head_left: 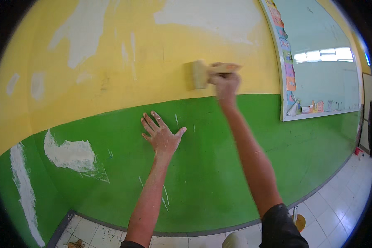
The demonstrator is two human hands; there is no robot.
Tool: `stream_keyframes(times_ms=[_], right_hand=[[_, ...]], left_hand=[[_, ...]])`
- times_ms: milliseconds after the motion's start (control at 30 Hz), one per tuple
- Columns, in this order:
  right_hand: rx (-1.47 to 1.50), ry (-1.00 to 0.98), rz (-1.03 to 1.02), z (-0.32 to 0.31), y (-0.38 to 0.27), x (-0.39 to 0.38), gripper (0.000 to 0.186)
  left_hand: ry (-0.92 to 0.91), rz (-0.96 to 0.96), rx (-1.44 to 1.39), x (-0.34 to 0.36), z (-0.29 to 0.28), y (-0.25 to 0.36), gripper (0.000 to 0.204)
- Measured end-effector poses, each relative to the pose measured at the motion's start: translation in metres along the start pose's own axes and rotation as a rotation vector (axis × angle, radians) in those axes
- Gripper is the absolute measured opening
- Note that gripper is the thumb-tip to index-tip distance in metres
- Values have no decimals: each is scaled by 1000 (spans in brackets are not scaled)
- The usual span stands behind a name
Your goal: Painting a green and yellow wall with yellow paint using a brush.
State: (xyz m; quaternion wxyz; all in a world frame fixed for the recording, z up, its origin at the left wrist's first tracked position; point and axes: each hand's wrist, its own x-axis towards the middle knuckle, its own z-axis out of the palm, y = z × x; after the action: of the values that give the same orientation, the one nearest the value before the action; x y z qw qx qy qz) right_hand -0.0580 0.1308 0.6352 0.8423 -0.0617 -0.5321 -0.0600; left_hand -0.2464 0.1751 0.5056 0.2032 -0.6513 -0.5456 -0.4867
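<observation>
Fingers of the right hand (227, 86) closed round the handle of a wide brush (200, 74); its head, motion-blurred, at the yellow wall (161, 82) above the green band (219, 165), bristle contact hard to judge. Left hand (163, 138) on the green, fingers spread wide. Outward: white patch (72, 156) left, framed board (322, 80) right, tiled floor (332, 200) below

Brush (200, 74) before wall (211, 157), left of board (324, 82), above floor (328, 217)
</observation>
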Motion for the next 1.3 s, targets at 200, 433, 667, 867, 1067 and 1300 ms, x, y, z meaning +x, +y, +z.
stream_keyframes(times_ms=[200, 433, 667, 867, 1067, 1300], right_hand=[[-327, 92, -124, -169, -49, 56, 20], [-1090, 215, -714, -126, -59, 16, 11], [-1082, -82, -746, 51, 2, -88, 23], [-782, -184, -521, 114, -14, -103, 21], [-24, -56, -11, 0, -6, -28, 12], [-226, -6, 38, -92, -64, 19, 28]], left_hand=[[-23, 3, 2, 0, -3, 1, 120], [-16, 4, 27, 1, 3, -2, 123], [9, 20, 31, 0, 7, -5, 121], [130, 103, 56, 0, 10, -10, 113], [44, 34, 22, 0, 6, -5, 120], [-23, -1, 50, 2, 0, 1, 121]])
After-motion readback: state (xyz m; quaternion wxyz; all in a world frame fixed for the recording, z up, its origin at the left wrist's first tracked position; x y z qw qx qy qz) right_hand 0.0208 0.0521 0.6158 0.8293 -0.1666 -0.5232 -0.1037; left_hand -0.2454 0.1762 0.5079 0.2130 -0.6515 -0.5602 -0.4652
